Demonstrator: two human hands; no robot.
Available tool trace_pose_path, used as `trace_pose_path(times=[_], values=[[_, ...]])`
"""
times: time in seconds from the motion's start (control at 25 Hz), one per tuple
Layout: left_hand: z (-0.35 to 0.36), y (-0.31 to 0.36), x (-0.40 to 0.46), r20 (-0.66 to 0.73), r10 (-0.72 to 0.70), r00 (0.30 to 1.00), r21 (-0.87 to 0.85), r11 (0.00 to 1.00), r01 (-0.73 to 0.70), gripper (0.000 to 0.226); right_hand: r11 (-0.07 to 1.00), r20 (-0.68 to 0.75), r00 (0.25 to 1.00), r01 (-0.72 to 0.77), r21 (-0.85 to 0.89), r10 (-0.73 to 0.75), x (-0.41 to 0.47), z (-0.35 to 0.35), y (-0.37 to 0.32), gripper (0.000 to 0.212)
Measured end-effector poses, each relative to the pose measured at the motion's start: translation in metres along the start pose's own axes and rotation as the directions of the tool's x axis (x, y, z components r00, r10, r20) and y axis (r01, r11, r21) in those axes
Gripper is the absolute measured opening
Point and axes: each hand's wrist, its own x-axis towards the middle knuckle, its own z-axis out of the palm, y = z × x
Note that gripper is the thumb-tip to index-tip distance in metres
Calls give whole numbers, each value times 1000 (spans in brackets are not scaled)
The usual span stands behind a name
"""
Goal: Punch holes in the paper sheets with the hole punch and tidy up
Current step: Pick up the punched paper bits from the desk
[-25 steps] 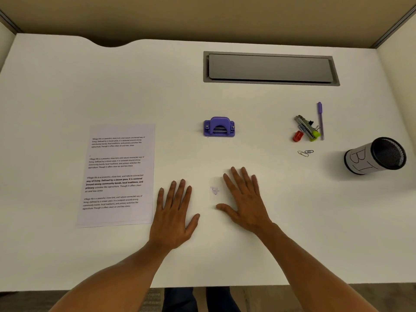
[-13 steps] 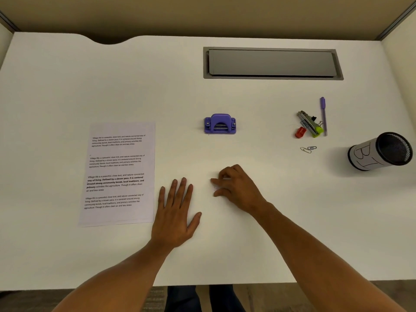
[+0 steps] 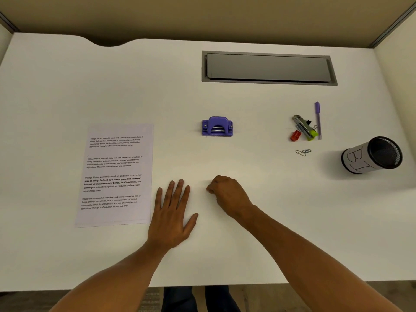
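Note:
A purple hole punch [image 3: 217,127] stands on the white desk [image 3: 270,210], past both hands. The printed paper sheets [image 3: 117,174] lie flat in a stack at the left. My left hand [image 3: 173,217] rests palm down on the desk, fingers apart, just right of the sheets' lower corner. My right hand [image 3: 227,194] is curled beside it, fingertips pinched together on the desk surface. The small paper scraps that lay at that spot are hidden under those fingers.
At the right lie a stapler [image 3: 305,127], a purple pen [image 3: 318,120], a red sharpener [image 3: 295,135] and paper clips [image 3: 302,152]. A mesh pen cup [image 3: 371,155] lies tipped on its side at the far right. A grey cable hatch [image 3: 267,67] sits at the back.
My right hand went from flat and spread to curled, its fingertips closing over the small paper scraps between the hands. The left hand stayed flat.

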Motion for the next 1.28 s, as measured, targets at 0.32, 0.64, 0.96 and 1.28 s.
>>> trace_pose_path(times=[0.32, 0.64, 0.96, 1.28], values=[[-2, 0, 0, -3, 1, 1000, -1, 1000, -1, 80, 889, -190, 926, -233, 394, 326, -3, 1, -3, 31], [-8, 6, -1, 13, -29, 999, 14, 999, 29, 77, -550, 288, 747, 122, 826, 599, -31, -30, 25, 18], [-2, 33, 43, -111, -86, 990, -48, 996, 81, 78, -596, 178, 642, 524, 609, 746, -84, -97, 92, 15], [2, 33, 46, -99, -70, 993, 17, 997, 72, 82, 95, -161, 162, 351, 931, 974, -167, -188, 218, 11]])
